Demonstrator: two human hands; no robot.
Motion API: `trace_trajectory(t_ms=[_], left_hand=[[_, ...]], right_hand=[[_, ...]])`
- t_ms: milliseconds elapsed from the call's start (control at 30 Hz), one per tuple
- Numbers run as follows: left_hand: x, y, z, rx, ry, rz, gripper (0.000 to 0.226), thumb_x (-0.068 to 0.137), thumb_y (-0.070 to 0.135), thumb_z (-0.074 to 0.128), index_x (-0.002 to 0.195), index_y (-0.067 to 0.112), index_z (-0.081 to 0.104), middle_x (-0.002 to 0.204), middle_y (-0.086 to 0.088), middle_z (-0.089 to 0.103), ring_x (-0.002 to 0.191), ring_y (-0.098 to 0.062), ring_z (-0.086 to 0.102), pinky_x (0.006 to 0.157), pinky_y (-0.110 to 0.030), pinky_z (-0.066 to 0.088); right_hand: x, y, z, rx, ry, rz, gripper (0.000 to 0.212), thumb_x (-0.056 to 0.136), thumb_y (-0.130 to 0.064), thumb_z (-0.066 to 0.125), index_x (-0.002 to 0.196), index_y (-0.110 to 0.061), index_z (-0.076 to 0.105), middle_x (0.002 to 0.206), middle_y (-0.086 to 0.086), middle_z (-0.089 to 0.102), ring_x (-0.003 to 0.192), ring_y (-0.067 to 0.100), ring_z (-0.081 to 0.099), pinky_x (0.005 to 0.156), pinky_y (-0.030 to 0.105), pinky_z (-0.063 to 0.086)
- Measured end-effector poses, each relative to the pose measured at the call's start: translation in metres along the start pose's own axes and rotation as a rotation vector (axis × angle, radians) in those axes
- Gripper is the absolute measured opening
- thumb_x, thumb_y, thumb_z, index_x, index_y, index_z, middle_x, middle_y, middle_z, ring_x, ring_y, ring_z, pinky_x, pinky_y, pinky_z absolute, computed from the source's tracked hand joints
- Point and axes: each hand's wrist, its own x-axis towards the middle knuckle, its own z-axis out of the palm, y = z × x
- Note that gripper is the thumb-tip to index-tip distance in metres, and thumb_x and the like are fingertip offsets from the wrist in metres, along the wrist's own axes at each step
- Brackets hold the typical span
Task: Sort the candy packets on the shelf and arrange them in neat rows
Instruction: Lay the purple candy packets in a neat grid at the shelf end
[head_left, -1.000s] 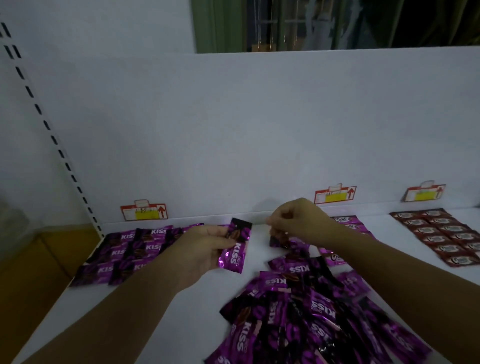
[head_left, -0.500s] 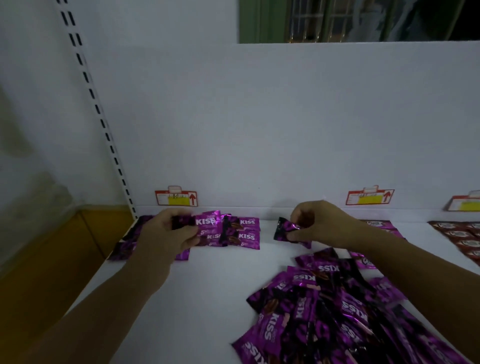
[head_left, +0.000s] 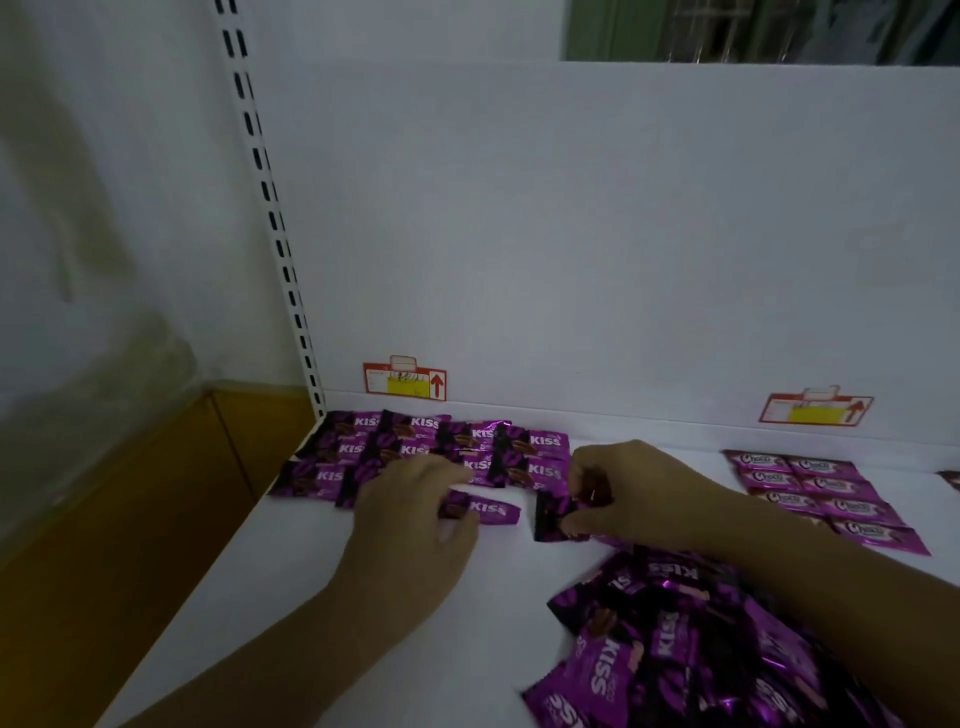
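Left-hand grip (head_left: 415, 512) was closed, palm down, its fingers curled round the left end of a purple KISS packet (head_left: 488, 512), which lay flat on the white shelf (head_left: 311, 597) with its lettered end sticking out to the right. Right-hand grip (head_left: 639, 493) was closed too, with thumb and fingertips pinching a dark-ended packet (head_left: 553, 519) by its right part. That packet's black end pointed left towards the other hand, and whether it touched the shelf could not be told. The two held packets were near each other but apart, both just in front of the arranged rows (head_left: 426, 452) of KISS packets. Those rows lay overlapping at the back left of the shelf, under a red and yellow price tag (head_left: 405, 382). A loose pile (head_left: 691, 639) of the same purple packets lay heaped at the near right, partly under the right forearm. Farther right, near the back, pinkish Choco packets (head_left: 821, 493) lay in tidy rows below a second price tag (head_left: 815, 410). A slotted white upright (head_left: 270, 208) ran up from the shelf's back left corner beside the plain white back panel (head_left: 623, 234). Light was dim, so finer print on the packets could not be read.
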Motion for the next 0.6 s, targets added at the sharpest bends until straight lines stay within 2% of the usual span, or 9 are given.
trace_trajectory(t_ms=[100,167,233,300,433,600], left_hand=[[-0.017,0.006,0.006,0.138,-0.200,0.190,0.041,0.089,0.050,0.040,0.125,0.034,0.050,0.128,0.017,0.040,0.116,0.000,0.027,0.095,-0.018,0.017],[-0.021,0.005,0.009,0.187,-0.261,0.198,0.048,0.090,0.054,0.032,0.133,0.034,0.040,0.138,0.016,0.032,0.123,-0.002,0.019,0.097,-0.019,0.016],[-0.022,0.003,0.011,0.194,-0.268,0.183,0.052,0.091,0.056,0.029,0.139,0.035,0.030,0.145,0.015,0.024,0.129,-0.003,0.013,0.102,-0.020,0.013],[-0.023,0.001,0.012,0.217,-0.283,0.180,0.057,0.092,0.057,0.026,0.144,0.036,0.021,0.151,0.015,0.017,0.135,-0.003,0.007,0.104,-0.020,0.004],[-0.023,-0.001,0.014,0.266,-0.316,0.171,0.062,0.091,0.060,0.021,0.147,0.037,0.004,0.155,0.015,0.006,0.139,-0.004,-0.001,0.105,-0.024,-0.009],[-0.022,-0.002,0.014,0.293,-0.317,0.143,0.065,0.092,0.059,0.022,0.148,0.032,0.002,0.156,0.014,-0.001,0.140,-0.004,-0.007,0.106,-0.025,-0.013]], right_hand=[[-0.001,-0.005,-0.001,-0.086,-0.020,-0.019,0.029,0.069,-0.053,0.071,0.075,-0.033,0.051,0.070,-0.015,0.057,0.062,-0.002,0.052,0.055,0.017,0.036],[-0.004,-0.007,0.000,-0.146,-0.044,-0.046,0.033,0.068,-0.056,0.070,0.078,-0.034,0.048,0.076,-0.014,0.056,0.069,-0.001,0.051,0.060,0.021,0.040],[-0.008,-0.009,0.001,-0.191,-0.058,-0.057,0.033,0.068,-0.054,0.071,0.079,-0.033,0.047,0.080,-0.014,0.056,0.073,0.000,0.050,0.064,0.020,0.042],[-0.011,-0.010,0.003,-0.206,-0.050,-0.061,0.030,0.070,-0.052,0.070,0.082,-0.034,0.050,0.083,-0.014,0.057,0.075,0.001,0.050,0.066,0.019,0.042],[-0.014,-0.010,0.004,-0.285,0.003,-0.136,0.031,0.075,-0.054,0.064,0.096,-0.031,0.059,0.089,-0.013,0.062,0.080,0.004,0.053,0.071,0.020,0.042],[-0.010,-0.015,0.004,-0.254,0.088,-0.163,0.031,0.079,-0.052,0.061,0.099,-0.029,0.064,0.092,-0.013,0.065,0.082,0.006,0.058,0.075,0.027,0.047]])
